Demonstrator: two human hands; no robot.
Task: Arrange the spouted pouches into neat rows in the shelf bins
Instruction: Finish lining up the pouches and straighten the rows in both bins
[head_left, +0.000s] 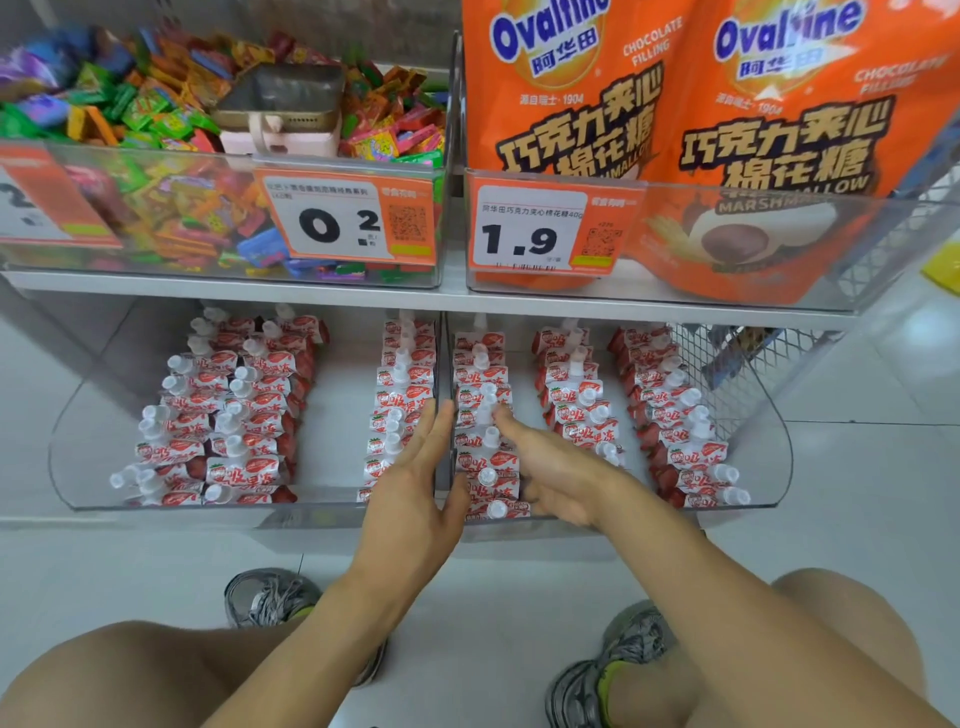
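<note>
Red-and-white spouted pouches stand in rows in two clear bins on the lower shelf. The left bin (67, 467) holds two rows at its left (223, 415) and one row at its right (400, 395). The right bin (774, 467) holds three rows; its leftmost row (485, 415) lies between my hands. My left hand (415, 483) is flat, fingers straight, along the divider between the bins, on that row's left. My right hand (550, 467) has straight fingers touching the same row's right side. Neither hand grips a pouch.
On the upper shelf sit a clear bin of small colourful candies (156, 130) with a scoop, and a bin of orange marshmallow bags (675, 130), both with price tags. A wire basket (737, 374) stands at the right. My knees and shoes are on the tiled floor below.
</note>
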